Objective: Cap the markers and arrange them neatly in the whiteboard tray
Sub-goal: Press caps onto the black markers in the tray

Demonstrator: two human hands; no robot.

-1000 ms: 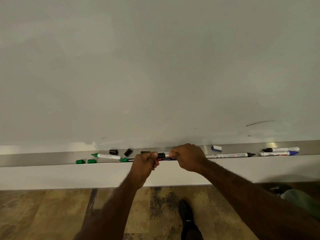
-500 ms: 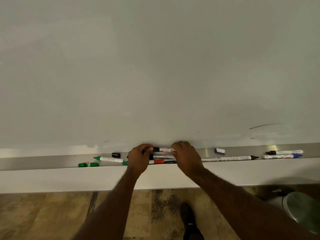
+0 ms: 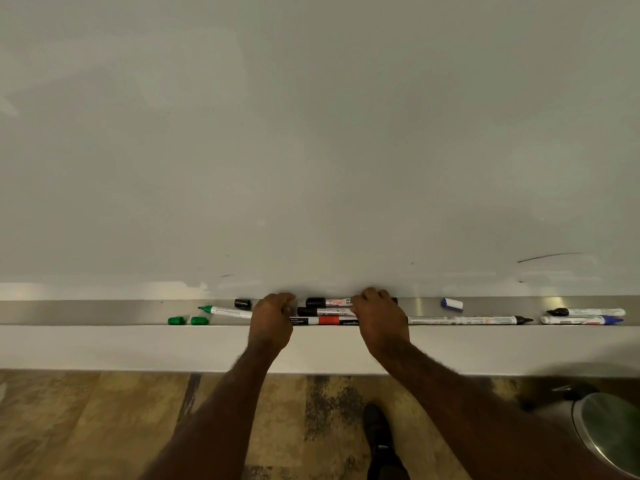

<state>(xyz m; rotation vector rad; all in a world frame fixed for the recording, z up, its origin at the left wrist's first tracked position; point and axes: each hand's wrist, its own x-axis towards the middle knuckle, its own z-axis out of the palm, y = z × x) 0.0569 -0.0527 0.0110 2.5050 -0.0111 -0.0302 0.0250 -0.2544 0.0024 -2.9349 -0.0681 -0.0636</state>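
Both hands (image 3: 271, 318) (image 3: 380, 317) rest on three capped markers (image 3: 329, 311) bunched mid-tray (image 3: 86, 311), grip hard to tell, while the green marker (image 3: 225, 310), loose caps (image 3: 188, 320) and more pens at right still need sorting.

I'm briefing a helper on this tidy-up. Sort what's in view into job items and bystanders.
Job items:
metal whiteboard tray
uncapped green-tipped white marker
two loose green caps
loose black cap
loose blue-and-white cap
three black-capped markers between the hands

Bystanders:
round metal bin
black shoe
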